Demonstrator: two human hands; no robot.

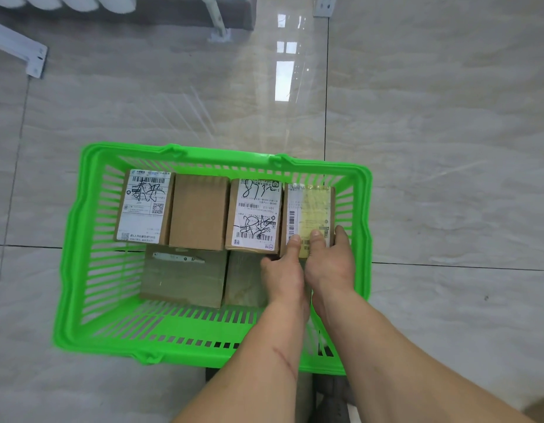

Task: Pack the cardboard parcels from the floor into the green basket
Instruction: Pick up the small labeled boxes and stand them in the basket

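Both hands grip the near end of one parcel. The left hand (284, 270) has its thumb laid over the top face, with the remaining fingers hidden below the edge. The right hand (331, 261) mirrors it, thumb on top and one finger wrapped round the right corner. The held item is the brown cardboard parcel with the yellow-tinted tape and white label (310, 215), positioned at the right end of the upper row inside the green slatted plastic basket (81, 270), which stands on the glossy beige tiled floor (447, 148).

To its left, just beside it, lie the parcel with the handwritten white label (255, 215), a plain brown cardboard parcel (199, 212) and a parcel with a printed white label (144, 206). A lower layer of taped parcels (185, 276) shows beneath.

Recommended procedure: lower the near end evenly, keep the long edge parallel to the neighbouring parcel, and press it flush against the right wall. Withdraw the fingers beneath last to avoid pinching. No parcels are visible on the floor.
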